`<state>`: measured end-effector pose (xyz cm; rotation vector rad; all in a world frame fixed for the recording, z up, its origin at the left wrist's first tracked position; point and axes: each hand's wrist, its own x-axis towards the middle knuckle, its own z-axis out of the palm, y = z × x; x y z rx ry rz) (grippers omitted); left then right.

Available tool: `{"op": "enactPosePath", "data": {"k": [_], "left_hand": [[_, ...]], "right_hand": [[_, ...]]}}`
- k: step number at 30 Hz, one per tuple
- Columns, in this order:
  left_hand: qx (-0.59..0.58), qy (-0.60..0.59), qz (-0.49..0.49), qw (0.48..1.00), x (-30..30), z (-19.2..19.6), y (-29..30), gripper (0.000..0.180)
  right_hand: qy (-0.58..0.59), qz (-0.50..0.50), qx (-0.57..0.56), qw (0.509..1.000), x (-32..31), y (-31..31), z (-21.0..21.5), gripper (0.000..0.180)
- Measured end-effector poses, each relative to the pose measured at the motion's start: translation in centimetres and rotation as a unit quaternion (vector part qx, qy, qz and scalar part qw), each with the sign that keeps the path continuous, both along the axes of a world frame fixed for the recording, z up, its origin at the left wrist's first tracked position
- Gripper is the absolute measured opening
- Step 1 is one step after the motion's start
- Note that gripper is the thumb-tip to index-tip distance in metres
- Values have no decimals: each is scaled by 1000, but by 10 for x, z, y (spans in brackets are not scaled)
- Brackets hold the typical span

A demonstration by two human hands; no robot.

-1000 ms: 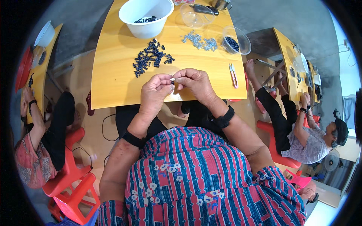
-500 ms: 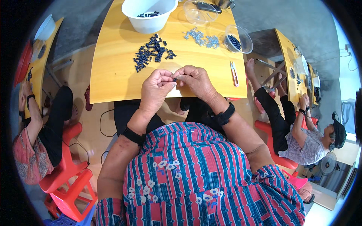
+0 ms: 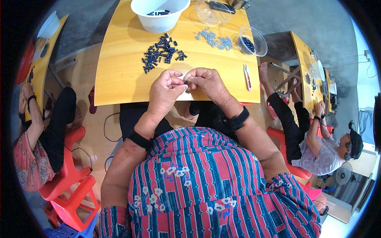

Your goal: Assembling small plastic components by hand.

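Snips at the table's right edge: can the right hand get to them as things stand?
Probably yes. The snips lie in the open on the table, just right of the right hand, nothing between. But its fingertips pinch a small dark part together with the left hand.

Your yellow wooden table carries a far white bowl, black small parts and pale grey ones; you wear a red-and-blue striped, white-flowered shirt and black wristbands

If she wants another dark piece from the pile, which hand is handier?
Probably the left hand: the dark pile lies up and to the left, straight beyond it. The right hand sits further from it, and both pinch a small part together.
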<state>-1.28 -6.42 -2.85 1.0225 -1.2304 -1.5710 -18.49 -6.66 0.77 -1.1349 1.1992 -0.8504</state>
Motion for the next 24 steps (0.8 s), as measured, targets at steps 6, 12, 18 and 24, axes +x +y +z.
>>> {"op": "enactPosePath", "data": {"k": [6,12,18,24], "left_hand": [[0,-10,-3,1000,0,1,0,33],[-3,-27,1,1000,0,0,-1,34],[-11,-41,2,999,0,0,-2,34],[33,26,-1,999,2,-1,-2,33]], "right_hand": [[12,5,-3,1000,0,-1,-3,11],[34,12,-21,999,-1,-1,-4,9],[187,43,-194,962,1,1,-4,8],[170,15,-269,948,9,8,-10,13]]}}
